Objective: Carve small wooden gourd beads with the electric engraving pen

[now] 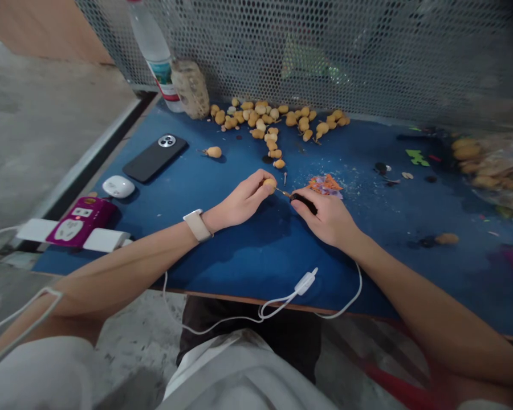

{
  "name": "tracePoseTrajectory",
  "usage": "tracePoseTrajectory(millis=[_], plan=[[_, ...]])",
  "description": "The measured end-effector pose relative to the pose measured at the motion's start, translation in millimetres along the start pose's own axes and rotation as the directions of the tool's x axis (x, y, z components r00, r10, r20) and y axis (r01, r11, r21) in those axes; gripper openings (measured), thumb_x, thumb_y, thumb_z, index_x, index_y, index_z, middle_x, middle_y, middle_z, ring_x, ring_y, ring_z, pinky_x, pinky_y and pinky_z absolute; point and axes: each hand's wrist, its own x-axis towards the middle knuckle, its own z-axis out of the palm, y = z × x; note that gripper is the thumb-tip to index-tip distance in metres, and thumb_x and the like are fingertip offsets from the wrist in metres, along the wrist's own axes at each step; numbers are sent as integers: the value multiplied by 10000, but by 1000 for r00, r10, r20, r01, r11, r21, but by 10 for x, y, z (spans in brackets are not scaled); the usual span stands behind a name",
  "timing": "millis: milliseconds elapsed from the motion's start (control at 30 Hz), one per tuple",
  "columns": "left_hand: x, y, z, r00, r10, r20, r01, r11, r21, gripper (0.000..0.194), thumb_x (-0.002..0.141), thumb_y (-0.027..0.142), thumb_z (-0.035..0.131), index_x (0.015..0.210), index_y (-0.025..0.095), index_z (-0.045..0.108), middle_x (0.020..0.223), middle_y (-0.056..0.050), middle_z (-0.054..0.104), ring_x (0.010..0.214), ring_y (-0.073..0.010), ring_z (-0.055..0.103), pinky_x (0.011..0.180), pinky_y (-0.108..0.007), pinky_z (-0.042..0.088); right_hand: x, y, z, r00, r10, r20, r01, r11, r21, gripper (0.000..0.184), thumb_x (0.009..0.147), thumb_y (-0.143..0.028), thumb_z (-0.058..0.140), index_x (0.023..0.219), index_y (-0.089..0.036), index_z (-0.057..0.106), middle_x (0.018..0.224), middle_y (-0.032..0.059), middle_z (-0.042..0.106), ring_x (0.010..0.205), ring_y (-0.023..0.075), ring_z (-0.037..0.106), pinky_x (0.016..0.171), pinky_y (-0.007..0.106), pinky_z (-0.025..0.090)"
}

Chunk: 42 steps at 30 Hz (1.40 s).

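Observation:
My left hand (243, 199) pinches a small tan gourd (269, 183) above the blue mat (256, 250). My right hand (327, 216) grips a black-handled tool (302, 202) whose thin metal tip touches the gourd. A white cord (308, 285) with an inline switch runs from under my right wrist over the mat's front edge. A small heap of orange and purple scraps (325, 184) lies just behind my right hand. Light shavings are scattered on the mat around both hands.
Several tan gourds (273, 119) are piled at the back, one alone (214, 152) to the left. A phone (155, 158), white earbud case (118, 186), magenta power strip (80, 219), water bottle (154, 51) and jar (191, 88) stand left. A bag of gourds (491, 168) lies right. Mesh fence (346, 51) behind.

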Motion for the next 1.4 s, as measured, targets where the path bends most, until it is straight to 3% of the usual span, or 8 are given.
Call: tracePoseTrajectory(millis=[167,433,933,1167,1300,1400], plan=[[1,-5,4,1000,22,6,-22,1000,-16,238,1240,398,457,1148,213,575,1027,-38,616,879,-173,531,902,-337,498,-2,-10,3,1000,-12,0,12,1000,11,377,1159,-516,566,1222,-247,822,951,77,879,755,272,791,711,376,545],[-8,4,-15,1000,8,16,-8,1000,2,240,1245,419,452,1192,219,574,1044,-38,624,876,-173,528,892,-327,503,13,-26,-19,1000,16,3,-16,1000,-3,373,1155,-528,579,1224,-250,818,900,67,862,708,259,766,691,362,522],[-7,-32,-4,1000,18,23,-18,1000,-2,248,1255,422,435,1226,213,566,1047,-43,615,868,-170,530,857,-327,494,9,-22,-6,1000,29,11,-28,999,-18,404,1148,-537,578,1252,-236,827,1058,102,897,799,271,808,736,362,540],[1,-62,-11,999,38,16,-37,999,-26,270,1253,436,445,1218,204,579,1055,-32,619,863,-159,526,882,-317,502,10,-8,11,1000,-13,-9,13,1000,-16,390,1155,-528,578,1229,-236,827,1062,105,899,849,291,830,751,369,553],[4,-51,-8,999,34,26,-34,999,-22,255,1256,410,433,1215,204,576,1036,-31,612,848,-158,519,864,-317,502,13,-4,5,1000,6,-6,-6,1000,-24,374,1162,-520,584,1237,-242,822,950,78,879,753,270,794,715,361,533],[2,-40,-5,999,33,31,-33,999,-2,245,1254,408,439,1191,214,575,1031,-38,627,851,-163,528,846,-320,502,13,-1,1,1000,-4,-3,4,1000,-19,375,1165,-517,585,1235,-240,827,988,86,887,780,272,801,727,361,540]])
